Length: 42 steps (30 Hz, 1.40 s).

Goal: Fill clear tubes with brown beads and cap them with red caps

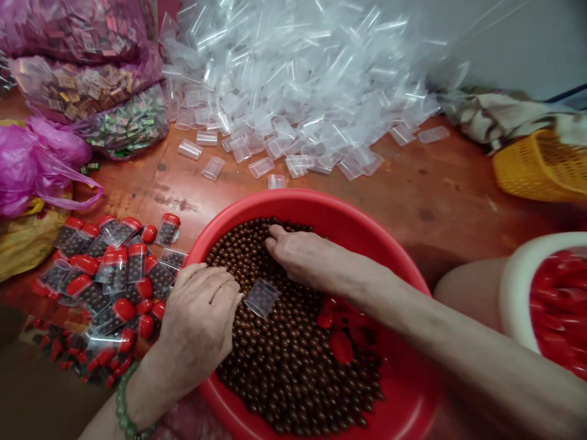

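Red basin (321, 205) on wooden table (435, 189)

Both arms come in from the bottom of the view, bare from the wrist up. The left hand (202, 318) sits palm down, knuckles up, fingers curled inward and bunched close together with the tips pointing right. Its wrist bends a bit and there's a green bead bracelet (123, 410) around it. The right forearm runs in long from the lower right corner, angled up and to the left. The right hand (300, 256) is stretched out flat-ish, palm down, fingers reaching forward and to the left, the index finger poking furthest. The two hands are near each other, not touching.
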Tool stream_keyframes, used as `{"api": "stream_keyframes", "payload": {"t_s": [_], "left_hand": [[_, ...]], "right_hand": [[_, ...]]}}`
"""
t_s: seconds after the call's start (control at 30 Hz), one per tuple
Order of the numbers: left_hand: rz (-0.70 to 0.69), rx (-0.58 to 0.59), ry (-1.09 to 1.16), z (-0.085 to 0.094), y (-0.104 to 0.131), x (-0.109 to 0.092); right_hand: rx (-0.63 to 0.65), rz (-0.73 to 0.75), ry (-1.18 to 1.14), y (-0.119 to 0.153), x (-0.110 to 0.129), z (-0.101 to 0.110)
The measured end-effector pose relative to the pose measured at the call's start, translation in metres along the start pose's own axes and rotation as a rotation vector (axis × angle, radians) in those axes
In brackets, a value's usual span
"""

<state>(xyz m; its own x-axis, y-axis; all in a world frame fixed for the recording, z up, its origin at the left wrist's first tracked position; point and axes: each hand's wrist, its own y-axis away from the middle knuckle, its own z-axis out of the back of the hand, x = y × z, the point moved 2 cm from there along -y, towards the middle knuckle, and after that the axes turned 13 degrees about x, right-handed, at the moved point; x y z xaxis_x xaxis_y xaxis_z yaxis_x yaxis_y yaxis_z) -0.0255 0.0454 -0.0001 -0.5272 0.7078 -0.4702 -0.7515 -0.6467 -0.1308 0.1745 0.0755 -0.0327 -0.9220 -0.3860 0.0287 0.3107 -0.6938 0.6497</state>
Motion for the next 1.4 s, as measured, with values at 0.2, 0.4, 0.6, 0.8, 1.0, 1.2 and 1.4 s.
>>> {"api": "stream_keyframes", "payload": {"t_s": [0.2, 0.4, 0.6, 0.8, 1.0, 1.2, 1.4], "left_hand": [[-0.004, -0.022, 0.056, -0.003, 0.003, 0.005], [0.063, 0.030, -0.024, 0.001, 0.003, -0.002], [0.147, 0.222, 0.222, -0.001, -0.010, -0.005], [0.168, 0.403, 0.655, 0.005, -0.024, -0.003], [0.214, 0.495, 0.728, 0.008, -0.024, -0.005], [0.210, 0.526, 0.745, 0.005, -0.024, -0.005], [0.306, 0.355, 0.758, 0.004, -0.026, 0.001]], "right_hand": [[-0.031, 0.208, -0.238, -0.007, 0.016, -0.003], [-0.176, 0.432, -0.541, 0.005, 0.014, -0.002], [-0.309, 0.553, -0.917, 0.031, 0.013, 0.009], [-0.315, 0.646, -0.929, 0.059, 0.017, 0.017], [-0.366, 0.605, -0.936, 0.073, 0.019, 0.015], [-0.367, 0.630, -0.937, 0.066, 0.026, 0.014], [-0.398, 0.472, -0.923, 0.066, 0.012, 0.011]]}}
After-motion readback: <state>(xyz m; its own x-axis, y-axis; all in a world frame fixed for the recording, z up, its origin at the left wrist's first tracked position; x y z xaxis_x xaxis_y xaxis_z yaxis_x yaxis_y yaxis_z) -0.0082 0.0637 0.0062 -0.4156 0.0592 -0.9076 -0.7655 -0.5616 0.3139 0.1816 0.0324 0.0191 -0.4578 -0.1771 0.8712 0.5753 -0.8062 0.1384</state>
